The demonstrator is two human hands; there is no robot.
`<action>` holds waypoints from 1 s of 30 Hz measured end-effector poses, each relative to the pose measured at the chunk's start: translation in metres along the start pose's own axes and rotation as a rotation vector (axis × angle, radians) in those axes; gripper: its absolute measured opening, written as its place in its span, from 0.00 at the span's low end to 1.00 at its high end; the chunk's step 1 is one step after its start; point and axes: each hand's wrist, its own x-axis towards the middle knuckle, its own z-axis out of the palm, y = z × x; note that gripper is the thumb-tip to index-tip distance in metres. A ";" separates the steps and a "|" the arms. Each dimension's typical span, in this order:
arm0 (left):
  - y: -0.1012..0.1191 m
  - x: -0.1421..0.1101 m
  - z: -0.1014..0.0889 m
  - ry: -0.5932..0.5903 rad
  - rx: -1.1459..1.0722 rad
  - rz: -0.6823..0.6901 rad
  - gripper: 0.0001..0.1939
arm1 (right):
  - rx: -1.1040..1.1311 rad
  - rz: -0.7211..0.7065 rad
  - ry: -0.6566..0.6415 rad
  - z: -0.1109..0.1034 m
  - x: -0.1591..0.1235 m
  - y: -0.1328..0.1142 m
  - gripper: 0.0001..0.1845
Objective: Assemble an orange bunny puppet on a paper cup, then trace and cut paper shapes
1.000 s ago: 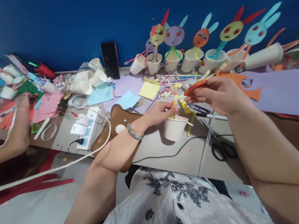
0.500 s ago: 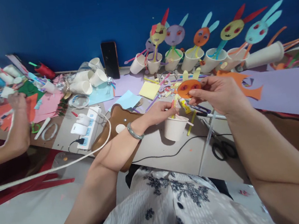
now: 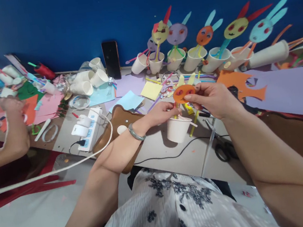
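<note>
My right hand (image 3: 217,100) pinches an orange paper rabbit face (image 3: 183,94) at its right edge. The face has drawn reddish eyes and pale yellow ears. Just above a white paper cup (image 3: 179,130), my left hand (image 3: 162,113) has its fingers closed around a yellow pipe cleaner (image 3: 178,110) that runs down into the cup. The face is right over the top of this stem; I cannot tell whether the two touch. A small pale strip sticks out over the cup's right rim.
Finished paper rabbits (image 3: 205,36) in cups line the blue wall. Black-handled scissors (image 3: 224,151) lie at the right, near orange paper scraps (image 3: 243,83). A power strip (image 3: 91,128) with a white cable sits left. Another person's hand (image 3: 12,104) works at far left.
My right hand has moved left with the orange rabbit face, bringing it over the stem above the cup. My left hand and the cup have stayed nearly in place.
</note>
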 end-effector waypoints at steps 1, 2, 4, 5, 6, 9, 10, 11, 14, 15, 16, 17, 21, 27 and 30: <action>0.000 0.000 0.000 -0.003 0.005 -0.003 0.14 | 0.007 0.006 -0.012 0.001 0.000 0.000 0.21; 0.000 0.001 0.000 -0.005 0.007 -0.003 0.14 | 0.013 0.010 -0.018 0.002 -0.001 0.000 0.21; -0.001 0.001 -0.001 -0.004 0.008 0.004 0.14 | 0.016 0.023 -0.028 0.003 -0.001 0.000 0.20; -0.002 0.002 -0.001 -0.004 0.010 0.008 0.15 | 0.009 0.027 -0.031 0.004 -0.002 0.000 0.19; -0.003 0.002 -0.001 -0.005 0.015 0.011 0.15 | -0.002 0.027 -0.035 0.005 -0.002 0.001 0.18; -0.004 0.002 -0.002 -0.009 0.033 0.006 0.15 | -0.035 0.008 -0.039 0.006 0.000 0.005 0.18; -0.004 0.002 -0.001 -0.008 0.030 0.004 0.15 | -0.041 0.001 -0.039 0.006 0.001 0.008 0.18; -0.003 0.002 -0.001 -0.006 0.024 0.002 0.16 | -0.042 -0.005 -0.037 0.006 0.002 0.010 0.19; -0.002 0.001 0.000 -0.008 -0.002 0.009 0.19 | -0.048 -0.023 -0.042 0.005 0.005 0.019 0.20; -0.002 0.001 0.000 -0.010 -0.005 0.014 0.19 | -0.047 -0.030 -0.040 0.005 0.006 0.021 0.21; -0.002 0.000 0.000 -0.012 -0.004 0.019 0.20 | -0.046 -0.035 -0.038 0.005 0.006 0.023 0.21; -0.002 0.000 0.000 -0.012 -0.001 0.023 0.21 | -0.044 -0.038 -0.034 0.005 0.007 0.024 0.21; -0.003 0.001 0.000 -0.008 0.026 0.028 0.24 | -0.062 -0.038 -0.005 0.007 0.006 0.023 0.22; -0.006 0.002 0.000 -0.015 0.034 0.053 0.23 | -0.055 -0.037 0.003 0.011 0.006 0.021 0.23; -0.007 0.003 -0.001 -0.036 0.034 0.082 0.24 | -0.051 -0.038 0.015 0.012 0.005 0.021 0.23</action>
